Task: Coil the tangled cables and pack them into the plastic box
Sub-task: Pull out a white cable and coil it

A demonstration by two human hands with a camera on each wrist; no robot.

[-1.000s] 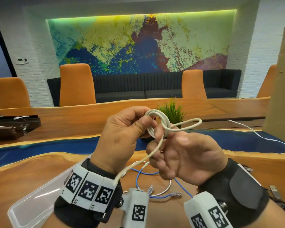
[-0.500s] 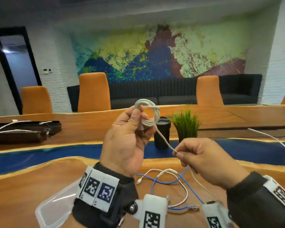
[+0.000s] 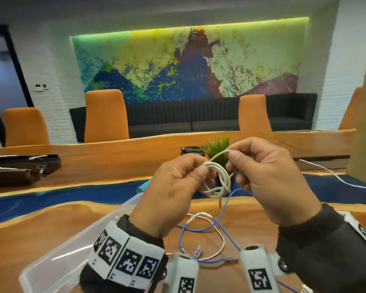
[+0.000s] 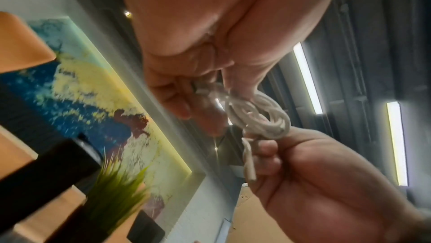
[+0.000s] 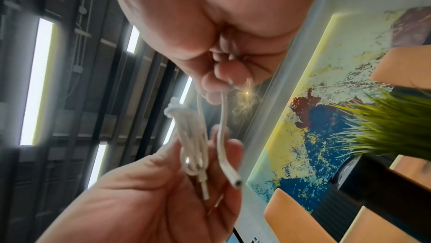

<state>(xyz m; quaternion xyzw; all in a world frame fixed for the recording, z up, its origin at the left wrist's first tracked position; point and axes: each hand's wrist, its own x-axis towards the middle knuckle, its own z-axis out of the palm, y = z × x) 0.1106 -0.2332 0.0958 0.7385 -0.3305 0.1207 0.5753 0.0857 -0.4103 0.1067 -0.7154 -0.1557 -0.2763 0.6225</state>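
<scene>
Half a second back the right hand [image 3: 268, 180] was low, drawing a strand away from the coil; it has since come up level with the left hand [image 3: 173, 193], and the two now meet over the bench [image 3: 30, 233].

At far left, dark trays [image 3: 21, 170] with white leads sit on the wooden bench. Nearer, the clear plastic box [image 3: 57, 259] lies low left, partly hidden by the left wrist. A loose blue cable [image 3: 201, 229] and a thin white cable [image 3: 218, 235] lie tangled on the bench below and between the hands. Behind the hands stand a black cup [image 3: 191, 150] and a green artificial grass plant [image 3: 218, 149], partly blocked by the fingers. Another white lead [image 3: 334, 176] trails at right.

The left hand's grip is closed, thumb and fingers pinching the small coiled white cable [image 3: 217, 180] held up in the air. The right hand's grip pinches a loop of that same cable just beside the coil, its remaining fingers curled. One plug end hangs loose below.
</scene>
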